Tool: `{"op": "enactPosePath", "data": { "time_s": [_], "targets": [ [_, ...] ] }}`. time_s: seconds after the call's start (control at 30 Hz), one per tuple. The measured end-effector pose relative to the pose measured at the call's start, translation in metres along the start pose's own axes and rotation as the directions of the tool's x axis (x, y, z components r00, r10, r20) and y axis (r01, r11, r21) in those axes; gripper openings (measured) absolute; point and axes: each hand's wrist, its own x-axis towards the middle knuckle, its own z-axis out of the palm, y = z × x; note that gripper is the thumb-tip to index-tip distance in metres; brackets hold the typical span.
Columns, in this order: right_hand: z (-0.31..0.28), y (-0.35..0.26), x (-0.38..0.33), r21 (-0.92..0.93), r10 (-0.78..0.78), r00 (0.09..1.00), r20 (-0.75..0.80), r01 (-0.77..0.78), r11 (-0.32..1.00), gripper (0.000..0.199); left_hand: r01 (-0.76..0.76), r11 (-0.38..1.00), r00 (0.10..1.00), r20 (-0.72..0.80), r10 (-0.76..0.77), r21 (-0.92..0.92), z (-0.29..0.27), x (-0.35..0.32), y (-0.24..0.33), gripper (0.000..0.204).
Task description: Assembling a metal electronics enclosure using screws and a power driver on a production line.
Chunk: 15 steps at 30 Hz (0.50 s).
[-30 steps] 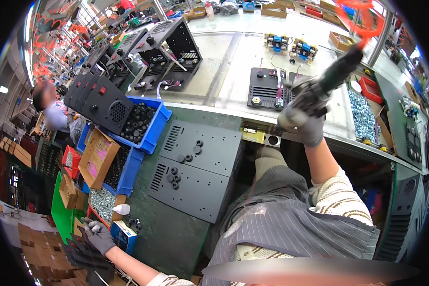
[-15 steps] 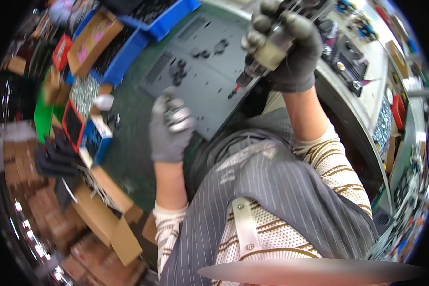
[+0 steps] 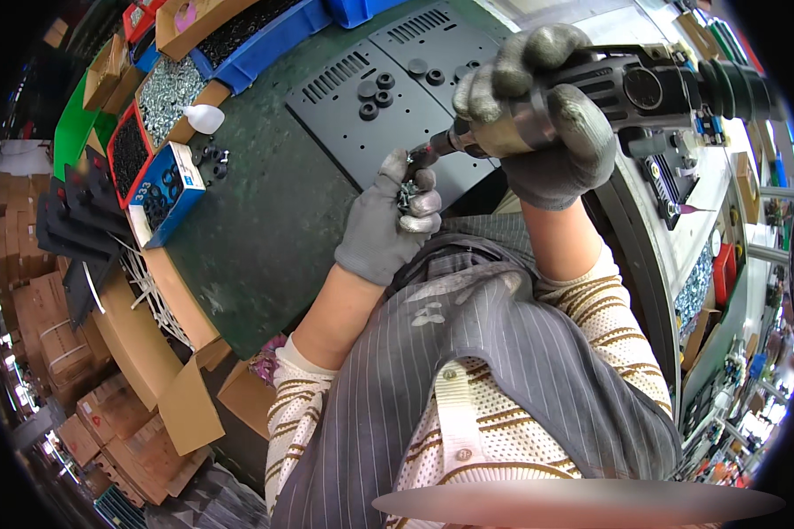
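Above the near edge of the green desk (image 3: 256,207): both gloved hands brought together, driver's working end at the left fingertips.
Left hand (image 3: 388,220): fingers curled in, clamped on a few small metal screws (image 3: 406,196); thumb tip up at the bit end. Contact with the bit: can't tell from where I'm standing.
Right hand (image 3: 551,123): fingers wrapped round the front body of a black power driver (image 3: 622,93), tool roughly level, nose toward the left hand.
Near panel (image 3: 375,134): dark grey, slotted and drilled, flat on the desk, just beyond the left hand. Cluster of black round caps (image 3: 369,111) sitting on it.
Far panel (image 3: 457,42): same type, edge to edge with the near one, more caps on top, partly hidden by the right hand.
Left side of desk: blue box (image 3: 177,203) of black rings, red tray (image 3: 112,152) of dark small parts, heap of silvery hardware (image 3: 169,97), white bottle (image 3: 205,118) near it. Loose black bits (image 3: 212,163) beside the blue box.
Lower left: open cardboard carton (image 3: 150,348), flaps spread, next to the desk edge.
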Motion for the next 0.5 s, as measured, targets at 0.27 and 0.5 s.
{"op": "enactPosePath", "data": {
  "time_s": [0.27, 0.5],
  "targets": [
    [-0.003, 0.001, -0.005, -0.015, 0.051, 0.997, 0.065, -0.05, 0.999, 0.034, -0.005, 0.993, 0.997, -0.082, 0.015, 0.117, 0.002, 0.002, -0.004, 0.032],
    [-0.028, 0.006, -0.005, 0.194, 0.079, 0.932, -0.354, -0.009, 0.981, 0.038, 0.015, 0.932, 0.976, -0.209, 0.066, 0.362, 0.014, -0.009, 0.003, 0.042]
  ]
}}
